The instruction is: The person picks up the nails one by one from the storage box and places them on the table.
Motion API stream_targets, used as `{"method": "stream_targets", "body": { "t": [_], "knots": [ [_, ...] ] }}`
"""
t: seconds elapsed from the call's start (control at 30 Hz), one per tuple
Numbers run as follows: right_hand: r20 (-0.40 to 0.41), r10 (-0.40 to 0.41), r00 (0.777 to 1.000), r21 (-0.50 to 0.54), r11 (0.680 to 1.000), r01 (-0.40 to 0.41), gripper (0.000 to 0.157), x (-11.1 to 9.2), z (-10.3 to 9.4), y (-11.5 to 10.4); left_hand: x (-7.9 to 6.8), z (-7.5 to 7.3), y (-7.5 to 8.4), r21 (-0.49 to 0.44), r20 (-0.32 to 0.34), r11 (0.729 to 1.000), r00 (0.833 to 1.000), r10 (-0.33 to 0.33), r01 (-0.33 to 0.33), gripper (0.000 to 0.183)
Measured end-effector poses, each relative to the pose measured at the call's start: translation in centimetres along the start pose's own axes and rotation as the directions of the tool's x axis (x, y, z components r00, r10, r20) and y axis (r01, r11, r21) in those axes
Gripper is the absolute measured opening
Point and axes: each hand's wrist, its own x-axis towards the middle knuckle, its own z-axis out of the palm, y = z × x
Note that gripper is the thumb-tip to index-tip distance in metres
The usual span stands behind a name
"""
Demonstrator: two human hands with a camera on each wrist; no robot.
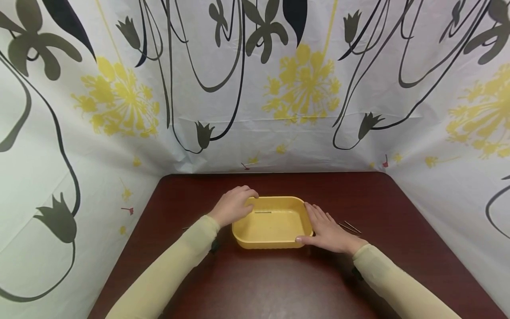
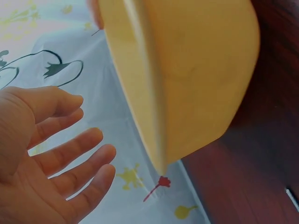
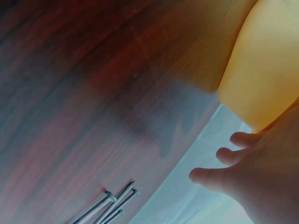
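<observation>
A yellow plastic tub (image 1: 275, 245) with rounded corners stands on the dark red-brown table. Inside it, a thin dark nail-like piece (image 1: 263, 212) lies near the back wall. My left hand (image 1: 235, 206) hovers at the tub's left rim with fingers loosely bent. In the left wrist view that hand (image 2: 65, 154) is apart from the tub (image 2: 201, 79), holding nothing. Spread along the right side is my right hand (image 1: 328, 230), its straight fingers at the outer wall and its thumb over the near right rim. The right wrist view shows its fingertips close by the tub's wall (image 3: 261, 70).
Several metal nails (image 3: 112, 205) lie on the table to the right of the tub, beyond the right hand. Another thin metal piece (image 1: 185, 228) lies at the left, partly behind the left sleeve. A patterned white cloth (image 1: 255, 102) hangs around the table (image 1: 255, 288).
</observation>
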Motion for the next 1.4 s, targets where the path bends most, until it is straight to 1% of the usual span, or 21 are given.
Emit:
{"method": "stream_targets", "body": {
  "t": [0.13,0.3,0.4,0.53,0.67,0.77,0.83,0.93,0.97,1.07,1.17,1.3,1.4],
  "knots": [
    [0.000,0.000,1.000,-0.004,1.000,0.000,0.118,0.0,0.2,0.1,0.1,0.8,0.0,0.023,0.065,1.000,0.998,0.002,-0.004,0.027],
    [0.000,0.001,1.000,0.008,1.000,-0.001,0.119,-0.1,0.2,0.0,0.5,1.7,0.1,0.105,0.132,0.994,0.991,0.022,-0.036,0.028],
    [0.003,0.003,1.000,0.015,1.000,-0.004,0.118,0.0,0.3,0.0,1.0,1.9,0.2,0.137,0.153,0.989,0.988,0.026,-0.047,0.028],
    [0.006,0.002,1.000,0.016,1.000,-0.002,0.118,0.0,0.3,0.1,1.8,2.1,0.4,0.156,0.190,0.985,0.981,0.036,-0.066,0.027],
    [0.007,0.001,1.000,0.029,1.000,-0.001,0.119,0.0,0.3,0.0,2.8,2.5,0.8,0.181,0.235,0.979,0.971,0.045,-0.089,0.027],
    [0.014,0.008,1.000,0.040,0.999,-0.008,0.119,0.0,0.2,0.0,3.4,2.4,1.5,0.202,0.253,0.975,0.967,0.037,-0.090,0.026],
    [0.019,0.012,1.000,0.043,0.999,-0.013,0.119,0.0,0.1,-0.1,3.8,2.4,1.9,0.209,0.253,0.974,0.967,0.032,-0.087,0.023],
    [0.019,0.014,1.000,0.039,0.999,-0.015,0.119,0.0,-0.1,-0.1,4.5,2.2,2.2,0.214,0.267,0.972,0.963,0.035,-0.095,0.007],
    [0.016,0.014,1.000,0.038,0.999,-0.015,0.119,0.0,-0.1,-0.1,4.7,2.3,2.2,0.219,0.275,0.971,0.961,0.035,-0.098,0.005],
    [0.014,0.012,1.000,0.040,0.999,-0.012,0.119,0.0,-0.3,-0.2,5.5,2.8,2.0,0.256,0.302,0.960,0.953,0.033,-0.115,0.026],
    [0.023,0.011,1.000,0.041,0.999,-0.012,0.119,0.0,-0.3,-0.2,5.9,3.4,1.8,0.283,0.321,0.951,0.947,0.030,-0.126,0.036],
    [0.029,0.009,1.000,0.019,1.000,-0.010,0.119,0.2,-0.2,0.1,6.4,4.3,1.6,0.311,0.333,0.940,0.942,0.035,-0.144,0.036],
    [0.029,0.009,1.000,0.018,1.000,-0.009,0.119,0.2,-0.2,0.2,6.6,5.2,1.7,0.355,0.339,0.920,0.940,0.040,-0.167,0.029]
  ]
}}
